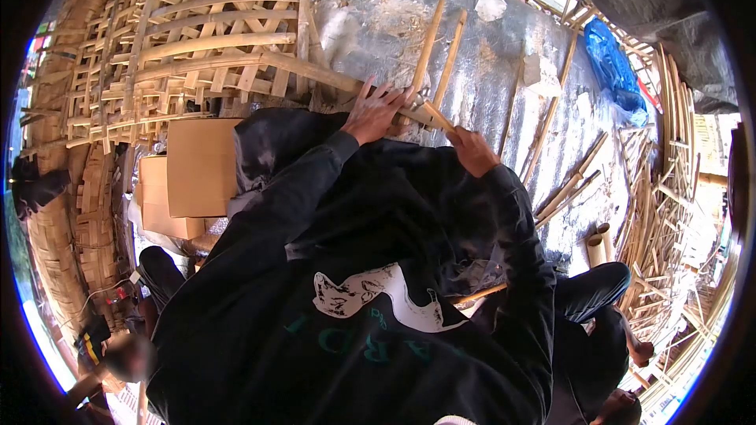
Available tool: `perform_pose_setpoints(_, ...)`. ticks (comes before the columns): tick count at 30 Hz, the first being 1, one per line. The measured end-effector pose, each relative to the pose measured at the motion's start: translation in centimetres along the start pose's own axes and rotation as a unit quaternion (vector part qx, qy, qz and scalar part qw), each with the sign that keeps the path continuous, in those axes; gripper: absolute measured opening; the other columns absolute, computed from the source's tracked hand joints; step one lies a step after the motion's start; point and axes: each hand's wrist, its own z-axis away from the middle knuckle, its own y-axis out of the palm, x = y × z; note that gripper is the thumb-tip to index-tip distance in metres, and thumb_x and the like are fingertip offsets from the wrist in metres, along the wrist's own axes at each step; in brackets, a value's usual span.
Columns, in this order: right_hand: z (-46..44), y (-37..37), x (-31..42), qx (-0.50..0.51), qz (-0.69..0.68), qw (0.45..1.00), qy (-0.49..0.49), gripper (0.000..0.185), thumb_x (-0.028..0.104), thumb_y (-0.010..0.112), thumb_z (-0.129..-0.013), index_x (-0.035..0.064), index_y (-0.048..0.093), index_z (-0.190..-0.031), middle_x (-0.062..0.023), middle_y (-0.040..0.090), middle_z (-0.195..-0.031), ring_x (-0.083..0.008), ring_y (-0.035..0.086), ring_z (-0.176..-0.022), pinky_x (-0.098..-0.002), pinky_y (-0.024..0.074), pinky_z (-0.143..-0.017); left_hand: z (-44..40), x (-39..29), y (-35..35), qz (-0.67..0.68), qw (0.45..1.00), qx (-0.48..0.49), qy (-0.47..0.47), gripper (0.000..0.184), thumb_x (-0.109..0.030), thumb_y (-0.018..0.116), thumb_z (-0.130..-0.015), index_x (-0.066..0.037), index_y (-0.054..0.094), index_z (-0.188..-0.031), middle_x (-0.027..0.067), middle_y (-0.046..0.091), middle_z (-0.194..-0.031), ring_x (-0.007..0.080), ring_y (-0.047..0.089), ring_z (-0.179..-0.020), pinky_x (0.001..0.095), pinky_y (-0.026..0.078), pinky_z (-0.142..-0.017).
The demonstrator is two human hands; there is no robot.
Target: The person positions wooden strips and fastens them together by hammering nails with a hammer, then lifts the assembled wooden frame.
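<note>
Long bamboo pole (335, 77) runs out from the woven bamboo lattice (213, 31) and passes beneath my left hand (370, 116). My left hand lies across the pole, gripping it with its fingers reaching over the far side. Closed around a light wooden handle (438, 116) is my right hand (475, 152). A narrow greyish part beside the handle lies against the pole's end; whether it is a blade I cannot tell. Just beyond my hands, two bamboo sticks (428, 43) lie nearly side by side on the silvery sheet (492, 55).
Cardboard boxes (202, 169) stand at the left. A blue plastic bag (614, 71) lies at the upper right, above piled bamboo strips (669, 212). Short bamboo tubes (596, 250) and thin sticks (571, 189) are on the right. Parts of other people show at the lower corners.
</note>
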Motion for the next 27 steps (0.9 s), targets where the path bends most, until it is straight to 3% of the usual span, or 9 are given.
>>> perform_pose_setpoints(2, -0.5, -1.7, 1.3, 0.021, 0.027, 0.999, 0.032, 0.032, 0.030, 0.055, -0.109, -0.0002, 0.059, -0.099, -0.0309, 0.061, -0.075, -0.0540, 0.062, -0.075, -0.0602, 0.0454, -0.065, -0.1, 0.3, 0.5, -0.009, 1.000, -0.027, 0.003, 0.098, -0.075, 0.053, -0.094, -0.012, 0.031, -0.165, 0.0095, 0.060, -0.145, 0.0324, 0.047, -0.140, 0.0587, 0.016, -0.126)
perform_pose_setpoints(6, -0.4, 0.0, 1.8, -0.122, 0.004, 0.991, 0.051, 0.027, 0.028, 0.056, -0.109, 0.0015, 0.058, -0.104, -0.0310, 0.063, -0.074, -0.0552, 0.062, -0.075, -0.0616, 0.0475, -0.065, 0.0, 0.2, 0.6, 0.008, 0.998, -0.055, 0.009, 0.098, -0.072, 0.059, -0.091, -0.012, 0.033, -0.164, 0.0068, 0.060, -0.143, 0.0337, 0.048, -0.138, 0.0603, 0.020, -0.124)
perform_pose_setpoints(12, 0.4, -0.2, 1.6, 0.020, 0.076, 0.994, 0.073, 0.026, 0.028, 0.059, -0.107, 0.0023, 0.058, -0.105, -0.0296, 0.066, -0.076, -0.0530, 0.066, -0.075, -0.0630, 0.0491, -0.065, -0.2, 0.3, 0.7, -0.004, 1.000, -0.018, 0.001, 0.100, -0.078, 0.053, -0.093, -0.012, 0.032, -0.165, 0.0091, 0.061, -0.141, 0.0315, 0.049, -0.137, 0.0578, 0.024, -0.122)
perform_pose_setpoints(17, 0.0, 1.0, 2.3, -0.117, 0.008, 0.992, 0.045, 0.028, 0.030, 0.058, -0.107, 0.0020, 0.057, -0.104, -0.0304, 0.066, -0.076, -0.0527, 0.066, -0.075, -0.0624, 0.0490, -0.065, -0.1, 0.5, 1.2, -0.010, 0.998, -0.056, 0.010, 0.098, -0.076, 0.056, -0.092, -0.012, 0.035, -0.163, 0.0081, 0.060, -0.140, 0.0302, 0.049, -0.135, 0.0565, 0.025, -0.122)
perform_pose_setpoints(20, 0.5, 2.6, 1.2, -0.093, -0.030, 0.995, -0.030, 0.029, 0.030, 0.058, -0.108, 0.0015, 0.056, -0.102, -0.0312, 0.065, -0.077, -0.0535, 0.065, -0.077, -0.0621, 0.0490, -0.066, -0.1, 0.4, 1.2, -0.001, 0.999, -0.036, 0.003, 0.099, -0.078, 0.054, -0.091, -0.012, 0.037, -0.163, 0.0068, 0.060, -0.144, 0.0317, 0.049, -0.138, 0.0570, 0.025, -0.122)
perform_pose_setpoints(22, 0.3, 0.5, 3.2, -0.003, 0.073, 0.996, 0.053, 0.027, 0.027, 0.057, -0.108, 0.0010, 0.056, -0.102, -0.0322, 0.065, -0.078, -0.0543, 0.064, -0.078, -0.0624, 0.0486, -0.066, 0.0, 0.7, 1.4, 0.003, 0.999, -0.033, 0.003, 0.101, -0.079, 0.054, -0.089, -0.013, 0.037, -0.163, 0.0057, 0.061, -0.146, 0.0334, 0.048, -0.140, 0.0577, 0.025, -0.122)
perform_pose_setpoints(24, -0.1, -0.8, 4.6, 0.007, 0.057, 0.996, 0.068, 0.026, 0.025, 0.056, -0.108, 0.0008, 0.056, -0.101, -0.0329, 0.064, -0.077, -0.0547, 0.064, -0.076, -0.0628, 0.0483, -0.066, -0.1, 0.5, 1.5, -0.027, 0.999, -0.031, -0.002, 0.101, -0.078, 0.055, -0.089, -0.012, 0.037, -0.163, 0.0055, 0.061, -0.146, 0.0339, 0.049, -0.139, 0.0573, 0.026, -0.122)
perform_pose_setpoints(26, -0.3, -0.5, 4.9, -0.126, -0.019, 0.991, 0.038, 0.026, 0.025, 0.056, -0.108, -0.0006, 0.055, -0.102, -0.0335, 0.064, -0.077, -0.0549, 0.063, -0.074, -0.0633, 0.0480, -0.064, 0.0, 0.3, 1.1, -0.009, 0.999, -0.036, 0.000, 0.100, -0.078, 0.054, -0.090, -0.012, 0.038, -0.163, 0.0067, 0.060, -0.144, 0.0314, 0.048, -0.139, 0.0567, 0.025, -0.123)
perform_pose_setpoints(27, -0.2, 0.1, 5.0, -0.127, -0.019, 0.991, 0.038, 0.026, 0.025, 0.056, -0.108, -0.0006, 0.055, -0.102, -0.0335, 0.064, -0.077, -0.0549, 0.063, -0.074, -0.0633, 0.0480, -0.064, -0.1, 0.4, 0.8, 0.004, 0.999, -0.040, 0.006, 0.098, -0.078, 0.053, -0.092, -0.012, 0.038, -0.163, 0.0079, 0.059, -0.143, 0.0290, 0.047, -0.139, 0.0560, 0.024, -0.123)
